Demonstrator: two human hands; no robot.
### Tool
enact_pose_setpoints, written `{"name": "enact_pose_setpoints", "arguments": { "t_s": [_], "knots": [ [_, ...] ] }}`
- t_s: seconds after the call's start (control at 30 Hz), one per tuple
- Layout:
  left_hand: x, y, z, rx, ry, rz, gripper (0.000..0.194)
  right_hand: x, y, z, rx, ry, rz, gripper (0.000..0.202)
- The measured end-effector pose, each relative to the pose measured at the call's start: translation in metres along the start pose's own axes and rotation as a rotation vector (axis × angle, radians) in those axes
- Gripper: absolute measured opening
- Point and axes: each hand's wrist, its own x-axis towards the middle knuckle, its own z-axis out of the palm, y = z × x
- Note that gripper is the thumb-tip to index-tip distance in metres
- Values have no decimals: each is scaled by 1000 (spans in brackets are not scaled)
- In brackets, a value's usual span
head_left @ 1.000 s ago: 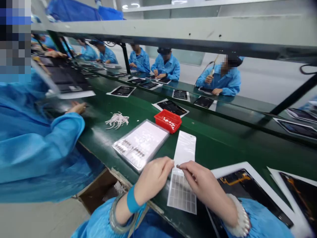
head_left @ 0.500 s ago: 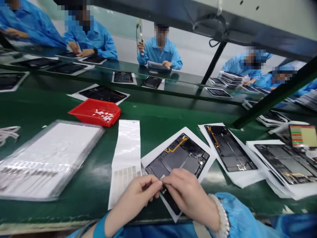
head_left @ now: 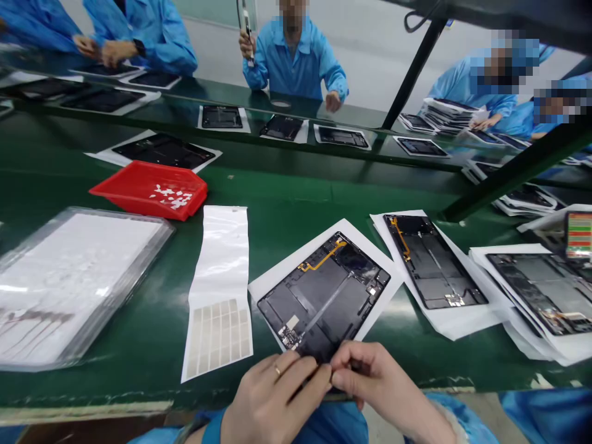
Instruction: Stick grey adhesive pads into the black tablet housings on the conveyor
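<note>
An open tablet housing [head_left: 324, 302], black inside with an orange flex cable [head_left: 324, 258], lies slanted on white paper [head_left: 272, 271]. Over its near edge bends my left hand [head_left: 282, 394], fingers close together and the thumb hidden. My right hand [head_left: 374, 382] is closed in a pinch, its fingertips meeting those of the left. Whatever sits between the fingertips is too small to make out. A small pale sticker [head_left: 292, 322] shows on the housing near a small circuit board. To the left lies a white backing sheet [head_left: 217, 336] with rows of greyish stickers.
A red bin [head_left: 152, 188] with white scraps stands left, behind a clear plastic sleeve [head_left: 87, 271] holding thin wired parts. More housings [head_left: 432, 262] lie on paper at right. A dark post [head_left: 513, 166] slants over the bench. Co-workers in blue sit across.
My hands have moved from over the housing to its near edge, uncovering the pale sticker. Across the bench, a co-worker's panel has left the hand, and another panel lies on the far strip.
</note>
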Motion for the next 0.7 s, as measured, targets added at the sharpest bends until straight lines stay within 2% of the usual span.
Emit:
{"name": "enact_pose_setpoints", "arguments": {
  "t_s": [0.17,0.27,0.33,0.43,0.5,0.53,0.6,0.7],
  "knots": [
    [-6,5,8,-84,134,131,31,-10,5,3,130,-113,101,50],
    [-3,2,6,-119,90,157,23,-19,-2,-7,70,-164,15,46],
    [-2,-1,5,-111,20,128,21,-20,-13,-26,-114,-57,-131,39],
    [-3,-7,8,-38,-59,50,32,-10,-29,-68,-586,315,-431,27],
    [-5,-9,13,13,-103,8,34,1,-36,-95,-872,430,-539,22],
    [-6,-9,15,29,-120,-3,34,6,-39,-105,-975,414,-548,21],
    [-7,-9,18,46,-145,-8,36,15,-43,-117,-1104,303,-533,21],
    [-7,-9,21,71,-156,-23,40,24,-46,-120,-1204,157,-505,21]
  ]
}}
